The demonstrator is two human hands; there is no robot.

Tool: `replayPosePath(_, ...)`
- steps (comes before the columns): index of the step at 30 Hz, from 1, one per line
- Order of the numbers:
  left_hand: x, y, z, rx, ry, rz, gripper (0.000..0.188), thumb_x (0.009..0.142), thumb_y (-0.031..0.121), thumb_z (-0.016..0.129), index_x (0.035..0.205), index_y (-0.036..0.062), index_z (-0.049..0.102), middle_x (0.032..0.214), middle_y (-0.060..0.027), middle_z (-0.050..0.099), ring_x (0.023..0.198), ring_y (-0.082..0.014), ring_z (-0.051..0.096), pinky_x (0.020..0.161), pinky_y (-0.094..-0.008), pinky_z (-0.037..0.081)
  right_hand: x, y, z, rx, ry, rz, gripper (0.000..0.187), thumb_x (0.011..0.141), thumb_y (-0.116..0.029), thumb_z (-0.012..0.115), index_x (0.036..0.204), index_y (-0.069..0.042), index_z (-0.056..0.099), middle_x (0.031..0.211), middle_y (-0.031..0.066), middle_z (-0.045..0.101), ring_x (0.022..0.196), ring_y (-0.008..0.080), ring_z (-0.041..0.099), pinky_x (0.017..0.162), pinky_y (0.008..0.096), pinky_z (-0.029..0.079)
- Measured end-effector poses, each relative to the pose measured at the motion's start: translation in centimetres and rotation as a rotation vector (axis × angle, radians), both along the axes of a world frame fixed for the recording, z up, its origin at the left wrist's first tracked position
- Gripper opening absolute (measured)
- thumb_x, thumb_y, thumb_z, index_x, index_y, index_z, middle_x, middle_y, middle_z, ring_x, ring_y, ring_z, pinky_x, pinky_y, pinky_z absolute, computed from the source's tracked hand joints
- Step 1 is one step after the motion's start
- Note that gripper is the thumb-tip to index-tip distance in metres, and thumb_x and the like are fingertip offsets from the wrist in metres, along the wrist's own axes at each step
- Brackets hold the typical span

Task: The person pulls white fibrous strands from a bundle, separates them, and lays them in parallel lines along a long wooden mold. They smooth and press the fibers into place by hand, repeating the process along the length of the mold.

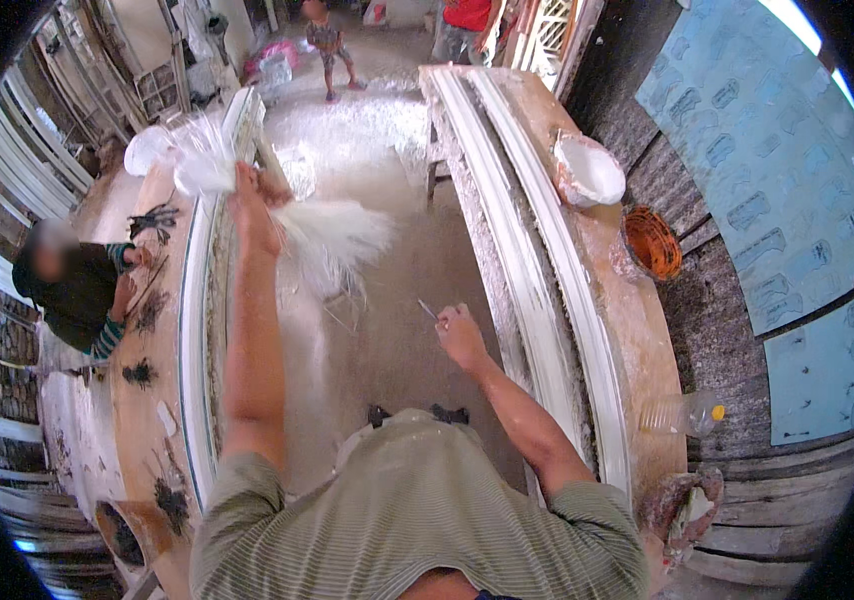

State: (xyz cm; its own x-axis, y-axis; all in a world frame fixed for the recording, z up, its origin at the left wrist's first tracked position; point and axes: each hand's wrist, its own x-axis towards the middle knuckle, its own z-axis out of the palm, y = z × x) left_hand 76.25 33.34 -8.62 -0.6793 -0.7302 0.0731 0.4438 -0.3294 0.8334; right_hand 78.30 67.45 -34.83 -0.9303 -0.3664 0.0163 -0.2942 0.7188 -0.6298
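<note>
- Worktop, right (632, 330): long wood board, stained white.
- Worktop, left (162, 350): long, wooden, with scattered dark tufts.
- Mouldings (539, 300): two, white, ribbed, side by side along the right worktop.
- Fibre (337, 235): white, wispy bundle in the left grip, fanning out loosely between the worktops.
- Bowl (563, 180): round, crusted, white inside; on the right worktop.
- Basin (637, 245): orange, round, white-smeared, near the bowl.
- Bottle (669, 413): clear plastic, yellow cap, lying down.
- Left grip (255, 208): closed around the fibre.
- Right grip (461, 338): narrow, holding the tool.
- Tool (427, 309): slim, pointed; material unclear.
</note>
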Motion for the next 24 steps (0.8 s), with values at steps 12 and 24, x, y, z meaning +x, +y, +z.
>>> replayPosePath(12,1.4,-3.1,1.6,0.071,0.288,-0.787,0.037,0.106,0.039,0.04,0.078,0.0163,0.041,0.054,0.0062,0.022,0.043,-0.0074,0.019,0.041,-0.0241,0.02,1.3,0.6,19.6,-0.499,0.255,-0.088,0.02,0.081,-0.01,0.077,0.098,-0.003,0.069,0.096,0.0109,0.067,0.086,0.0236,0.068,0.073,0.0337,0.055)
replayPosePath(24,0.7,-1.4,0.2,0.064,0.291,-1.025,0.038,0.107,0.039,0.039,0.076,0.0175,0.038,0.051,0.0062,0.023,0.041,-0.007,0.018,0.038,-0.0243,0.018,-1.4,-3.6,25.0,-0.246,0.355,0.356,0.02,0.078,-0.015,0.08,0.093,-0.004,0.073,0.092,0.0115,0.068,0.086,0.0267,0.067,0.078,0.0338,0.053)
